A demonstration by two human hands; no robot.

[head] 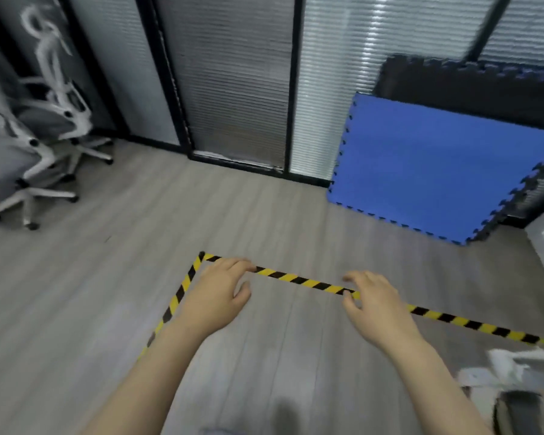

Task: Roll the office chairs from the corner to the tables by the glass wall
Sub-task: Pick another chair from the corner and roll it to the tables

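Both hands were out in front, palms down over the grey wood-look floor (pixel 264 208), neither touching anything. Left hand (pixel 214 293) had loosely bent fingers and held nothing; right hand (pixel 374 304) likewise, fingers relaxed and slightly curled, empty. The two hands sat apart, roughly level with each other. Behind them ran yellow-black hazard tape (pixel 299 280) stuck to the floor, cornering just beyond the left hand and running off to the right. Office chairs (pixel 29 152), grey seats on white frames and white star bases, stood bunched at the far left against the dark-framed glass wall (pixel 233 89) with its blinds; at least two, blurred, exact count unclear. They were well apart from both hands. A blue foam mat (pixel 434 164) leaned on the glass at right with a dark mat (pixel 484 86) behind it
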